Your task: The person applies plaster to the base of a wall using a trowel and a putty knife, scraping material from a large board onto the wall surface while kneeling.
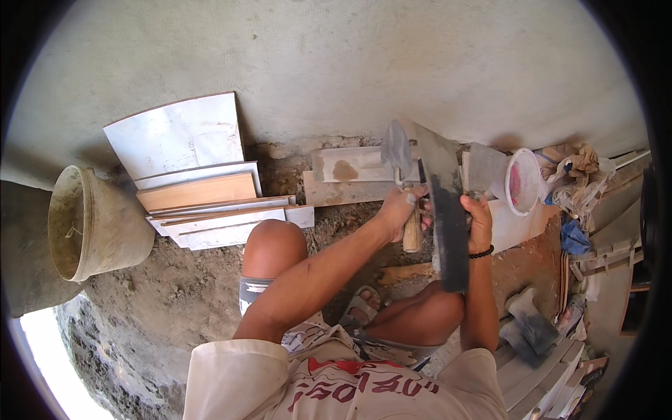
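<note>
My left hand (400, 211) is closed round a pointing trowel (397, 148). Its grey, smeared blade points up toward the wall, and the wooden handle hangs below my fingers. In my right hand (479, 220) is a long flat slab (451, 231), tilted up nearly on edge. Its lower part looks dark and its upper part smeared grey; I cannot tell its material. The fingers of my left hand are close beside the slab, and whether they touch it is unclear. Behind the trowel, a pale plank with a wet brown patch (344, 171) lies along the wall's foot.
Several white and wood-coloured panels (203, 189) lean on the wall (385, 63) at left. Beside them stands a dirty bucket (115, 231). A white pail with a reddish inside (519, 183) and crumpled bags (577, 171) sit at right. Scrap boards (542, 381) lie lower right.
</note>
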`<state>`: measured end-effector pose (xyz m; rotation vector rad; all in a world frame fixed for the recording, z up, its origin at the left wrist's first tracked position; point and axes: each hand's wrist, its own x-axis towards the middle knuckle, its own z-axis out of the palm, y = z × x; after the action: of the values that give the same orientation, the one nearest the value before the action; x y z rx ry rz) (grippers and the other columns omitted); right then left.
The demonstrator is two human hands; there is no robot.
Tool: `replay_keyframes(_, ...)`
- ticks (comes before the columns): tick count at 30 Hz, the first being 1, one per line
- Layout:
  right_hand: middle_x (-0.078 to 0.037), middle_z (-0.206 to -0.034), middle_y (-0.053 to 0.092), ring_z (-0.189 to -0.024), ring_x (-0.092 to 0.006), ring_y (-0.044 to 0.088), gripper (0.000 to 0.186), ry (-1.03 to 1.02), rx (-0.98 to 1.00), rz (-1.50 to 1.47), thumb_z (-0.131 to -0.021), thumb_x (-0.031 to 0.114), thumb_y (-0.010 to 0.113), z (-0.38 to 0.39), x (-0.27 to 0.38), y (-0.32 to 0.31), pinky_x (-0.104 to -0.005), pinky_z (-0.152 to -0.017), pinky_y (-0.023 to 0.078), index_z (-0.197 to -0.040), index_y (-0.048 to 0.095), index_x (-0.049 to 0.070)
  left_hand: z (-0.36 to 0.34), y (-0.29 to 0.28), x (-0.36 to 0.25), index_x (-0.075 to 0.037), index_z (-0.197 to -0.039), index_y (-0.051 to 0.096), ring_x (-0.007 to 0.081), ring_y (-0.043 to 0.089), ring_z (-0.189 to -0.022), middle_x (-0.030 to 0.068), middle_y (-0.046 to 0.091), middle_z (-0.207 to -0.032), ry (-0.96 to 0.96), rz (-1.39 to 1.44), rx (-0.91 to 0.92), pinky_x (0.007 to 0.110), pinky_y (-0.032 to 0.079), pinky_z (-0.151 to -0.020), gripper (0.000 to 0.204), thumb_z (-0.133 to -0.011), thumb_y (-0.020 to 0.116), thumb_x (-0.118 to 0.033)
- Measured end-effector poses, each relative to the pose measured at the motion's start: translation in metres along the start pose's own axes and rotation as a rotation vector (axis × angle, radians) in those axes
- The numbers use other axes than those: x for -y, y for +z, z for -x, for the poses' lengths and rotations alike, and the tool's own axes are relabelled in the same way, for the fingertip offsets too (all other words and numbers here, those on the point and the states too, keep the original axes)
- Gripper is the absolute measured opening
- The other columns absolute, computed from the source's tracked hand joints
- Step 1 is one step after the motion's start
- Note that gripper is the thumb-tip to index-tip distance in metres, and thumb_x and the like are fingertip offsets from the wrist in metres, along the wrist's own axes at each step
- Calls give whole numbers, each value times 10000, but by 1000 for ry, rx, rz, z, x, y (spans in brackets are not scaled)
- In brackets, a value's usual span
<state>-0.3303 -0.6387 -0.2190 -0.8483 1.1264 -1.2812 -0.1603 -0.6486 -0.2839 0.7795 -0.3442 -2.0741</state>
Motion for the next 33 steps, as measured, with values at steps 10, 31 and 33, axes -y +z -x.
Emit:
replay_keyframes(10, -21, -795, 633, -574, -81, 567, 164, -96, -46, -173, -850, 14, 635, 8, 2, -24, -200, -503, 460, -998, 572, 49, -46, -120, 1, 40, -1336, 381, 397, 610, -1059, 272, 578, -1216, -23, -1383, -656, 449, 491, -916, 656, -834, 624, -303)
replay_keyframes(31, -12, -694, 571, -526, -89, 510, 213, 66, -37, 27, -834, 26, 645, 5, -20, -51, -233, -483, 448, -1014, 534, 48, -72, -153, 17, -33, -1063, 519, 402, 525, -1068, 184, 540, -1151, 712, -1693, -942, 464, 476, -812, 360, -816, 689, -231)
replay_keyframes(33, -11, -693, 573, -527, -94, 512, 201, 189, -74, 15, -831, 23, 644, -3, -32, -46, -236, -484, 456, -1001, 543, 58, -81, -132, 44, -30, -1010, 516, 361, 568, -941, 182, 584, -1010, 482, -1129, -789, 471, 477, -778, 293, -849, 659, -229)
